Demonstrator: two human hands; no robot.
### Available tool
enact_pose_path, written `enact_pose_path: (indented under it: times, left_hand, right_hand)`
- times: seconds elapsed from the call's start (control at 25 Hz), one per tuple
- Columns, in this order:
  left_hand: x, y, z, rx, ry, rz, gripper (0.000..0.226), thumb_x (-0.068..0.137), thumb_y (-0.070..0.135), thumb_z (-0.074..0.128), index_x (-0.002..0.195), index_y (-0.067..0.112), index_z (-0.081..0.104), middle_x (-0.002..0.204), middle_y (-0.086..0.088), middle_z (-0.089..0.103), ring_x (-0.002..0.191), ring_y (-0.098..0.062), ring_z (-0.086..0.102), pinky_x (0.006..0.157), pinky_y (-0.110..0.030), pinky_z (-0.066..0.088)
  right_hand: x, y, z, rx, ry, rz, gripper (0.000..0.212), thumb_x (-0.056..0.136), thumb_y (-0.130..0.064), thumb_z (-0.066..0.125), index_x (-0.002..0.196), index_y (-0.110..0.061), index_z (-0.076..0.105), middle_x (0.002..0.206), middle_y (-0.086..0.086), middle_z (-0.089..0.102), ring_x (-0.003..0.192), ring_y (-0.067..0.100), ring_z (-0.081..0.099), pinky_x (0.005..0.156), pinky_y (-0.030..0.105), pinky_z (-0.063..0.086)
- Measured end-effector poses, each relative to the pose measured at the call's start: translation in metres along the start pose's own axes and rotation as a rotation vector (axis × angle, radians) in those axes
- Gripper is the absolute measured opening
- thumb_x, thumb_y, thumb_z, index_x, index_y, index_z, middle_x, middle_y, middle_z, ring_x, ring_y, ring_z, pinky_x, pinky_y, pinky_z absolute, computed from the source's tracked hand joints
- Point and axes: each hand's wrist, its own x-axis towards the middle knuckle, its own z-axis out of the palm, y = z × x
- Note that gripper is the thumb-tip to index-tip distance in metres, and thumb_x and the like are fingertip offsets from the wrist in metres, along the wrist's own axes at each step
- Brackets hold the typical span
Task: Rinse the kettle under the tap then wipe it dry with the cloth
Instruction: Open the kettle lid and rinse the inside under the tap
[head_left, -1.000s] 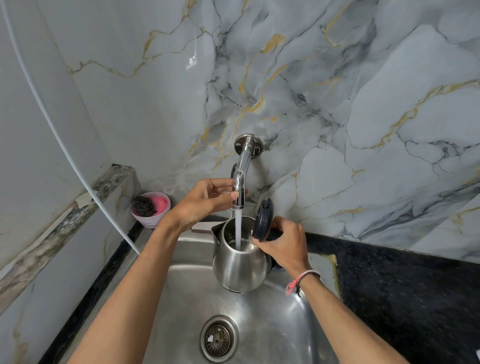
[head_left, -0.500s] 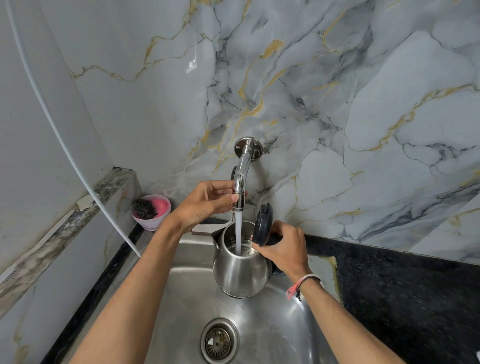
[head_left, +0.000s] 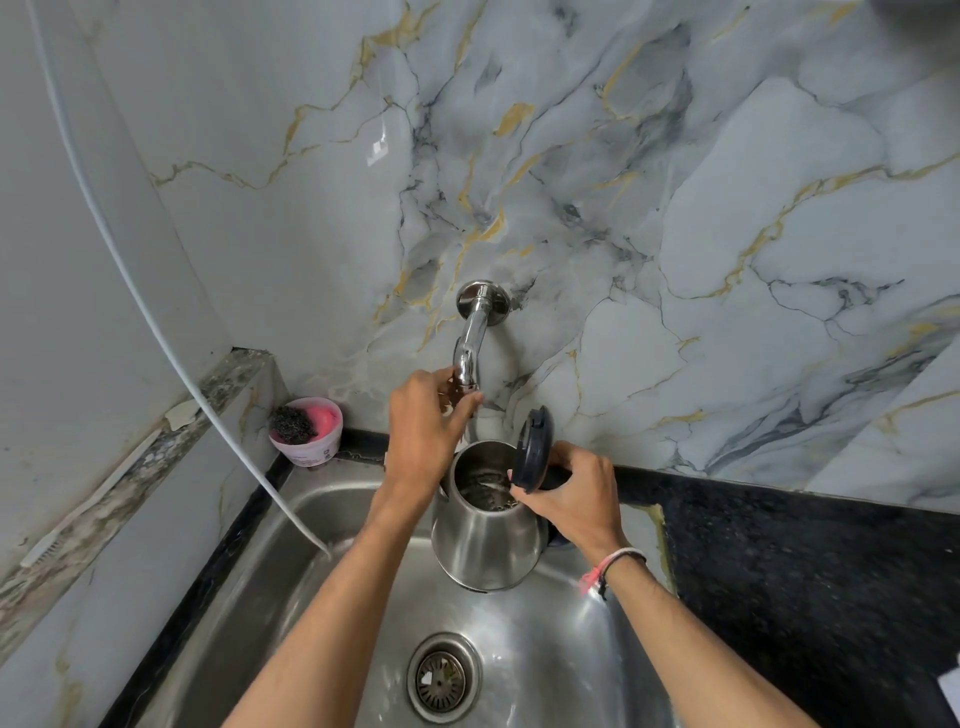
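A steel kettle (head_left: 485, 540) hangs over the sink (head_left: 561, 654), its black lid (head_left: 532, 449) flipped up. Water sits inside it. My right hand (head_left: 574, 496) grips the kettle's handle, which the hand hides. The chrome tap (head_left: 470, 338) juts from the marble wall above the kettle. My left hand (head_left: 426, 431) is closed around the tap's lower end, its fingers on the knob. No stream of water shows between the tap and the kettle. No cloth is in view.
A pink tub (head_left: 307, 431) with a dark scrubber stands on the counter's back left corner. A white hose (head_left: 156, 322) curves down into the sink. Black stone counter (head_left: 805, 582) lies to the right. The drain (head_left: 443, 678) is below the kettle.
The water stream from the tap into the kettle has stopped. My left hand has turned on the tap's knob. The kettle has stayed under the spout.
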Motion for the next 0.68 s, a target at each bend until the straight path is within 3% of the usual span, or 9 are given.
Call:
enact_pose_path:
  times: [0.08, 0.16, 0.2, 0.28, 0.36, 0.48, 0.68]
  left_hand:
    - [-0.034, 0.005, 0.005, 0.188, -0.015, 0.095, 0.049, 0.097, 0.048, 0.066, 0.129, 0.010, 0.065, 0.124, -0.011, 0.071, 0.117, -0.027, 0.065, 0.103, -0.039, 0.052]
    - [-0.081, 0.012, 0.018, 0.330, -0.132, 0.138, 0.083, 0.097, 0.064, 0.050, 0.156, 0.006, 0.037, 0.161, -0.016, 0.043, 0.149, -0.029, 0.040, 0.123, -0.039, 0.033]
    - [-0.102, 0.017, 0.028, 0.391, -0.223, 0.170, 0.094, 0.095, 0.071, 0.041, 0.160, 0.005, 0.026, 0.168, -0.016, 0.029, 0.156, -0.027, 0.027, 0.128, -0.039, 0.024]
    - [-0.135, 0.032, 0.054, 0.527, -0.394, 0.275, 0.105, 0.091, 0.080, 0.024, 0.163, 0.005, 0.015, 0.172, -0.015, 0.013, 0.161, -0.025, 0.011, 0.131, -0.040, 0.015]
    - [-0.159, 0.054, 0.085, 0.584, -0.470, 0.384, 0.104, 0.090, 0.079, 0.020, 0.163, 0.004, 0.014, 0.173, -0.014, 0.010, 0.161, -0.025, 0.008, 0.131, -0.040, 0.014]
    - [-0.191, 0.089, 0.126, 0.583, -0.479, 0.456, 0.101, 0.093, 0.076, 0.026, 0.160, 0.001, 0.024, 0.170, -0.016, 0.019, 0.159, -0.029, 0.020, 0.128, -0.046, 0.025]
    - [-0.254, 0.139, 0.183, 0.626, -0.490, 0.427, 0.100, 0.094, 0.077, 0.025, 0.157, 0.000, 0.033, 0.167, -0.018, 0.028, 0.155, -0.030, 0.031, 0.124, -0.049, 0.032]
  right_hand:
    - [-0.012, 0.012, -0.022, -0.022, 0.052, 0.002, 0.044, 0.056, -0.056, 0.085, 0.075, -0.018, 0.076, 0.072, -0.006, 0.079, 0.071, 0.010, 0.076, 0.066, 0.040, 0.062]
    - [-0.029, 0.028, -0.055, -0.023, 0.099, -0.004, 0.041, 0.054, -0.052, 0.086, 0.074, -0.017, 0.077, 0.070, -0.007, 0.079, 0.069, 0.010, 0.077, 0.064, 0.040, 0.062]
    - [-0.038, 0.036, -0.073, -0.014, 0.111, -0.013, 0.037, 0.055, -0.049, 0.088, 0.073, -0.019, 0.077, 0.069, -0.009, 0.079, 0.067, 0.007, 0.076, 0.062, 0.038, 0.061]
    - [-0.058, 0.053, -0.113, -0.004, 0.124, -0.052, 0.028, 0.056, -0.045, 0.090, 0.067, -0.027, 0.072, 0.072, -0.018, 0.077, 0.064, -0.001, 0.073, 0.059, 0.030, 0.058]
    - [-0.080, 0.072, -0.155, -0.011, 0.130, -0.065, 0.028, 0.057, -0.045, 0.090, 0.066, -0.028, 0.071, 0.080, -0.028, 0.076, 0.065, -0.005, 0.073, 0.057, 0.020, 0.053]
    - [-0.113, 0.106, -0.211, -0.021, 0.140, -0.027, 0.035, 0.057, -0.049, 0.090, 0.071, -0.021, 0.075, 0.081, -0.027, 0.077, 0.068, -0.005, 0.074, 0.058, 0.016, 0.053]
    - [-0.163, 0.153, -0.282, -0.017, 0.116, 0.008, 0.032, 0.057, -0.047, 0.090, 0.074, -0.025, 0.075, 0.077, -0.028, 0.076, 0.071, -0.005, 0.075, 0.061, 0.016, 0.055]
